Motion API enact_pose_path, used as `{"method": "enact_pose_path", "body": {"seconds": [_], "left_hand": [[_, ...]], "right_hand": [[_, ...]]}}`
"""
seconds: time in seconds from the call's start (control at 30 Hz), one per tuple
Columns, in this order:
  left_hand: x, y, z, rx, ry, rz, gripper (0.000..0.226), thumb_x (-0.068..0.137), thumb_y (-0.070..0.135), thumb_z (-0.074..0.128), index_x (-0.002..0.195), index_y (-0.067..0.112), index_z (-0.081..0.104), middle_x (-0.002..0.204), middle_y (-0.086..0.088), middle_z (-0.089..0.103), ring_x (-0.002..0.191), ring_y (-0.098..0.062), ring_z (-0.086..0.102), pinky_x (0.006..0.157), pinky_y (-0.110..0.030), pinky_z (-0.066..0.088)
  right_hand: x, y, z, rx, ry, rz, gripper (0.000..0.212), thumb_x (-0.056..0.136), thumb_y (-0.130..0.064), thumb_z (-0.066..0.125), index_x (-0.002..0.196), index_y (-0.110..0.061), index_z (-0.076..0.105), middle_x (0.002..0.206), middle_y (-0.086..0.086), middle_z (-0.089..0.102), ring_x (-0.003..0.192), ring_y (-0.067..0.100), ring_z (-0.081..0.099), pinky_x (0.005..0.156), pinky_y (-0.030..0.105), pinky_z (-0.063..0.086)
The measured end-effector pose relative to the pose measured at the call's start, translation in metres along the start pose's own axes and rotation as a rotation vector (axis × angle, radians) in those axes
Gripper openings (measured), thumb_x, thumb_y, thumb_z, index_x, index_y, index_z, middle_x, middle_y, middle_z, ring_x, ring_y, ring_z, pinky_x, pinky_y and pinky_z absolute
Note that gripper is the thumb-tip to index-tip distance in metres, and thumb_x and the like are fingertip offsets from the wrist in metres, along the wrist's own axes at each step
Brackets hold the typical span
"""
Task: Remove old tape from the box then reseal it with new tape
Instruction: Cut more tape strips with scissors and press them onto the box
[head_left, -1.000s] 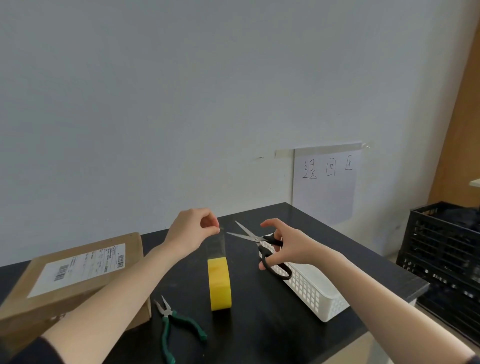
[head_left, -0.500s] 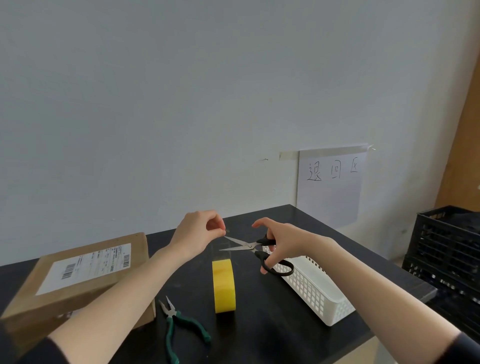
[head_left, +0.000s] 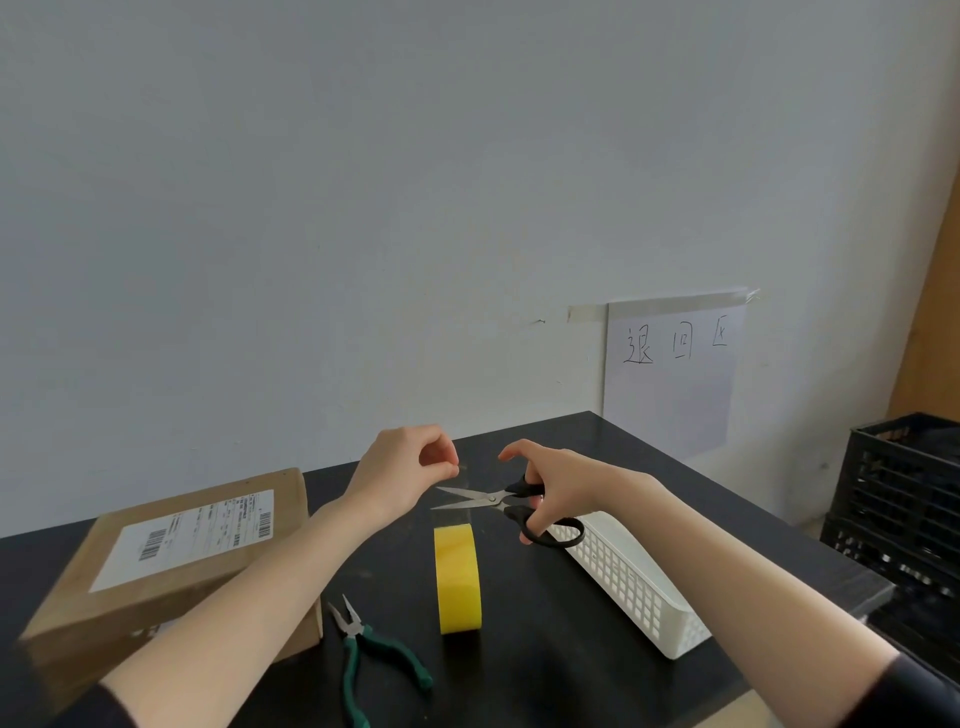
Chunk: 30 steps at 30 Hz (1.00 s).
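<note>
We hold both hands up over the black table (head_left: 571, 675), with the yellow tape roll (head_left: 458, 577) standing on its edge just below them. Our left hand (head_left: 402, 470) is at eleven o'clock from the roll, thumb and forefinger pinched together on the end of a clear strip of tape (head_left: 464, 499) that rises from the roll; the strip is faint and hard to trace. Our right hand (head_left: 553, 480) is at one o'clock from the roll, fingers curled through the black loops of the scissors (head_left: 498, 501). The blades are slightly parted and point toward nine o'clock, their tips on either side of the strip just under our left fingertips.

The cardboard box (head_left: 171, 566) lies at nine o'clock from the roll, at the left of the table, label side up and partly behind our left forearm. Green-handled pliers (head_left: 371, 654) lie flat at seven o'clock from the roll, near the box corner. A white slotted basket (head_left: 634, 582) sits at three o'clock, under our right wrist. A black crate (head_left: 904, 499) stands off the table, further toward three o'clock.
</note>
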<state>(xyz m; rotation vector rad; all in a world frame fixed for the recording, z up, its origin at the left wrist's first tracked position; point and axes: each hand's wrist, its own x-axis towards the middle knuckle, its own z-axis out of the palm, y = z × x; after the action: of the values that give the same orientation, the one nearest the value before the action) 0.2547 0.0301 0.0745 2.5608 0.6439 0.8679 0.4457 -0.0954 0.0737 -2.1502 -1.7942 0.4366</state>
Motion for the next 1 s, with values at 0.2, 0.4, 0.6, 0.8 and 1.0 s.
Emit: {"method": "enact_pose_path", "body": {"seconds": [0.2, 0.4, 0.6, 0.8, 1.0], "left_hand": [[0.000, 0.000, 0.001, -0.001, -0.002, 0.010, 0.010, 0.084, 0.020, 0.070, 0.082, 0.028, 0.064, 0.084, 0.012, 0.064, 0.082, -0.006, 0.060, 0.080, -0.028, 0.054], [0.001, -0.001, 0.001, -0.002, -0.004, 0.009, 0.011, 0.084, 0.019, 0.069, 0.081, 0.028, 0.063, 0.083, 0.014, 0.063, 0.082, -0.004, 0.060, 0.079, -0.027, 0.053], [0.002, 0.000, 0.001, -0.019, -0.001, 0.003, 0.009, 0.084, 0.019, 0.070, 0.081, 0.026, 0.065, 0.082, 0.014, 0.064, 0.081, -0.002, 0.060, 0.079, -0.027, 0.053], [0.002, 0.002, 0.001, -0.020, -0.008, -0.004, 0.009, 0.084, 0.019, 0.069, 0.080, 0.026, 0.065, 0.081, 0.015, 0.064, 0.081, -0.002, 0.060, 0.079, -0.027, 0.053], [0.002, 0.002, -0.001, -0.028, 0.001, 0.002, 0.009, 0.083, 0.019, 0.070, 0.080, 0.026, 0.065, 0.082, 0.012, 0.066, 0.080, -0.004, 0.062, 0.080, -0.030, 0.054]], "right_hand": [[0.003, -0.003, 0.001, -0.021, 0.012, 0.020, 0.078, 0.073, -0.019, 0.081, 0.137, -0.018, 0.037, 0.080, -0.005, 0.051, 0.072, 0.009, 0.048, 0.063, 0.021, 0.039], [0.001, -0.005, -0.002, -0.107, 0.026, 0.008, 0.048, 0.076, -0.018, 0.077, 0.120, -0.013, 0.059, 0.071, -0.007, 0.049, 0.069, 0.010, 0.046, 0.059, 0.022, 0.037], [-0.001, -0.004, -0.001, -0.109, 0.045, 0.003, 0.043, 0.078, -0.016, 0.077, 0.118, -0.016, 0.061, 0.090, -0.001, 0.066, 0.091, 0.018, 0.057, 0.082, 0.032, 0.049], [-0.003, -0.004, 0.003, -0.073, 0.067, 0.003, 0.060, 0.081, -0.015, 0.076, 0.133, -0.017, 0.046, 0.078, -0.010, 0.049, 0.073, 0.006, 0.048, 0.059, 0.017, 0.033], [-0.010, -0.012, 0.006, -0.103, 0.060, -0.014, 0.094, 0.064, -0.047, 0.086, 0.138, -0.027, 0.032, 0.095, -0.013, 0.040, 0.097, 0.017, 0.043, 0.082, 0.029, 0.037]]}}
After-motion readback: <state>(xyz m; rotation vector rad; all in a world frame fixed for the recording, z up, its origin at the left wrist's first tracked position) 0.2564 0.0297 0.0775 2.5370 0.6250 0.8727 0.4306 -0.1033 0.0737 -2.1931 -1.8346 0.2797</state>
